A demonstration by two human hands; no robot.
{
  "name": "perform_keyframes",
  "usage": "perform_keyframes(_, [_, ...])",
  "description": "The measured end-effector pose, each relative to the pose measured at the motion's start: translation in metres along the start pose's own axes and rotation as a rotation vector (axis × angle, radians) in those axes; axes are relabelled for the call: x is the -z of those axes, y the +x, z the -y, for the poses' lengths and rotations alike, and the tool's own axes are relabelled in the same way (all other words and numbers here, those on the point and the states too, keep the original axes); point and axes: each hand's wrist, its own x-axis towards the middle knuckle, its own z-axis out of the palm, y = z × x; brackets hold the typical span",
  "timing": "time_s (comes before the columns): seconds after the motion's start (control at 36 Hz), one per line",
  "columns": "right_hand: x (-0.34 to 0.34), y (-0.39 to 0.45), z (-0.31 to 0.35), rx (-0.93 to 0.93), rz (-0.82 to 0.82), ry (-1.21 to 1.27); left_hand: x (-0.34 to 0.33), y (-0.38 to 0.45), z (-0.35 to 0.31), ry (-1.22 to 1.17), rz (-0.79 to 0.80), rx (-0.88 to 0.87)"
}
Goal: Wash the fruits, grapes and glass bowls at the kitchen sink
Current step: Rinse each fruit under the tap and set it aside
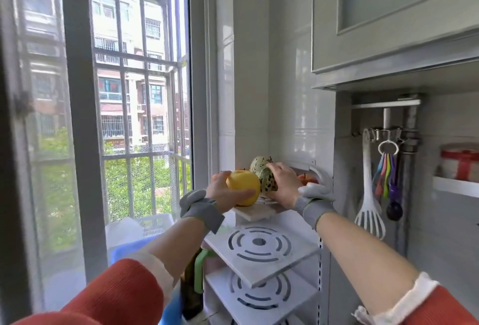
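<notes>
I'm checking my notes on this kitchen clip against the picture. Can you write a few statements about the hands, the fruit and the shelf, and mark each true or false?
1. The left hand grips a yellow apple. True.
2. The right hand is empty. False: it holds a speckled green fruit.
3. Both hands are at the top shelf of the white rack. True.
4. A slotted spatula lies on the shelf. False: it hangs from a hook on the wall.

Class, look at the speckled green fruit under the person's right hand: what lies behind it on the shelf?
Behind the speckled green fruit sits a second speckled fruit. A red fruit shows beyond the right hand, which covers anything else.
</notes>
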Motion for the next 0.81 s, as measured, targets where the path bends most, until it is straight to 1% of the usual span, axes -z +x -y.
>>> perform_keyframes(0.11, [-0.005,-0.005,-0.004,0.018,-0.042,-0.036,-0.005,-0.001,-0.004,0.043,-0.007,-0.014])
perform_keyframes(0.31, [0.002,-0.015,-0.008,0.025,0.024,-0.030,-0.002,-0.003,-0.002,0.094,0.037,0.011])
perform_keyframes(0.44, [0.006,-0.042,0.002,0.014,-0.027,0.077,0.002,-0.014,0.000,0.051,0.013,-0.007])
perform_keyframes(0.56, [0.006,-0.068,0.012,-0.013,0.009,0.079,0.004,-0.022,-0.005,0.024,0.012,0.022])
perform_keyframes(0.64, [0.007,-0.078,0.021,-0.036,-0.012,0.106,0.008,-0.023,-0.007,0.037,0.004,0.022])
perform_keyframes(0.69, [0.010,-0.086,0.023,-0.029,-0.028,0.139,0.011,-0.029,-0.010,0.038,0.003,-0.007])
perform_keyframes(0.75, [0.010,-0.101,0.028,-0.018,-0.003,0.154,0.012,-0.041,-0.004,0.068,0.011,-0.011])
perform_keyframes(0.81, [0.003,-0.126,0.034,-0.013,0.073,0.168,0.011,-0.068,0.009,0.092,0.055,0.060])
